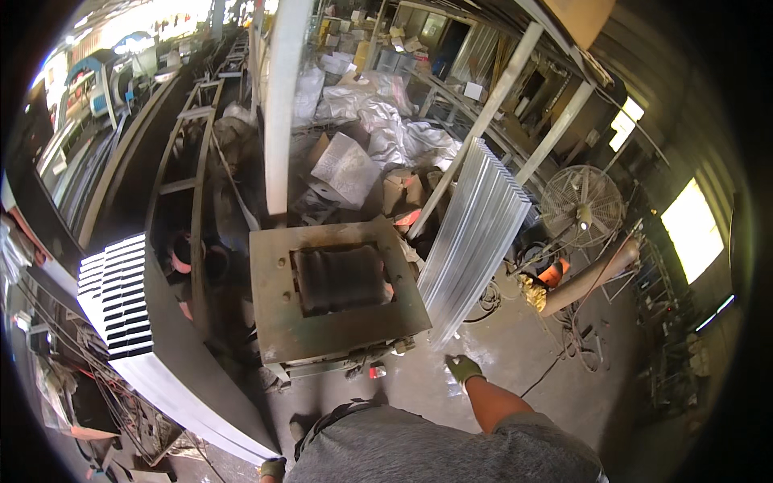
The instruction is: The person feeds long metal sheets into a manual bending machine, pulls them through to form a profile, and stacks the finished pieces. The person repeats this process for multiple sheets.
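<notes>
My right hand, in a green glove, hangs just below the lower end of a bundle of long silvery metal strips that leans against a slanted post. I cannot tell if it touches the bundle. Only part of my left hand, also gloved, shows at the lower edge. It sits by the near corner of a second stack of long metal profiles lying on my left, and its grip is hidden. Between the two stacks stands a rusty metal press table with a dark ribbed die in its rectangular opening.
Another person's forearm with a yellow glove reaches in from the right near the leaning bundle. A floor fan stands behind it, with cables on the concrete floor. A white post, boxes and plastic sheeting lie beyond the table.
</notes>
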The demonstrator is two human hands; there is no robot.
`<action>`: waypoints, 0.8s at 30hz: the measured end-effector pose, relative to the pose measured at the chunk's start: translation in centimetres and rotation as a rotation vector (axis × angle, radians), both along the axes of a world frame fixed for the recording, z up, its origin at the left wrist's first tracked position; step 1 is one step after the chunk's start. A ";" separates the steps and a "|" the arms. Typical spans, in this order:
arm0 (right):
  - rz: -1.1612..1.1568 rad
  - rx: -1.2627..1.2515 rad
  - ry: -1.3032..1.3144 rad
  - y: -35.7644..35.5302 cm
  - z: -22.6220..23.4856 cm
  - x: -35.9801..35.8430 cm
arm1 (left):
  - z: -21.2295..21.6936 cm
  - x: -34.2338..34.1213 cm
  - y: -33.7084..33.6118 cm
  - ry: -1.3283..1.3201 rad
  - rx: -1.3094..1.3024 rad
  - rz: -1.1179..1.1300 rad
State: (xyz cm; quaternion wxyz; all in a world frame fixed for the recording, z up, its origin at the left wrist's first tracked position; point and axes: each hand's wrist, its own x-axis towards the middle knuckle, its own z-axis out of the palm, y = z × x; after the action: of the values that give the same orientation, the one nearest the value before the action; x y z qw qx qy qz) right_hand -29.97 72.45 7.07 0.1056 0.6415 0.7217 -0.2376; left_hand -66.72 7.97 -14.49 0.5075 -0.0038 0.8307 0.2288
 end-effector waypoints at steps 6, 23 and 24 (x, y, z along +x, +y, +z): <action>-0.220 0.288 0.186 15.3 -1.4 3.4 | 2.6 0.2 5.3 0.296 0.161 0.476; -0.329 0.691 0.244 50.3 2.1 3.1 | 18.0 16.8 5.1 0.384 -0.373 -0.467; -0.347 0.664 0.317 51.4 2.4 3.0 | 18.5 16.6 5.4 0.361 -0.279 -0.273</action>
State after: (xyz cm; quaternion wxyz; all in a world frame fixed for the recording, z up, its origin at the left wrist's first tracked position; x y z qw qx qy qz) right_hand -26.97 123.89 9.46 -0.2616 0.7084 0.6476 -0.1017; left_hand -50.13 13.37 3.98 0.3718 0.0793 0.9241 0.0384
